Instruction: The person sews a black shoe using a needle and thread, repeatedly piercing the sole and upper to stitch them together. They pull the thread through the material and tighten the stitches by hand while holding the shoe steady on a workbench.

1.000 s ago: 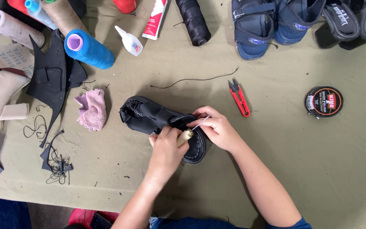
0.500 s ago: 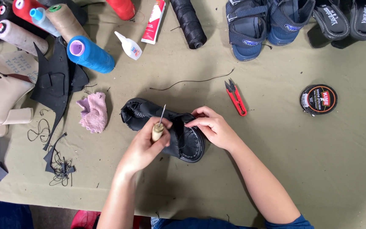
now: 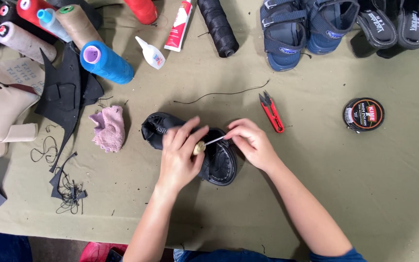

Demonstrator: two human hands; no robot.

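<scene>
Nearest to me, both forearms enter from the lower edge and meet over a small black shoe that lies on its side near the middle of the olive counter. My left hand is curled around a stitching awl: the fingers are clenched on its pale rounded handle, and the thin metal shaft points right, roughly level. My right hand sits just beside the shoe's right edge, with thumb and forefinger pinched on the tip end of the shaft; whether a thread is also held there I cannot tell. The shoe is touched by the left hand, which covers its middle part. To the left of the shoe, a crumpled pink cloth lies near it, with loose black thread scraps closer to the counter's near left edge. To the right, red thread snips lie near the right hand, and a round black polish tin lies well apart, farther right. A loose black thread runs across the counter beyond the shoe. Farther back, a blue thread cone, a small glue bottle and a black thread spool lie at the left and centre, and a pair of blue sandals stands at the far right.
</scene>
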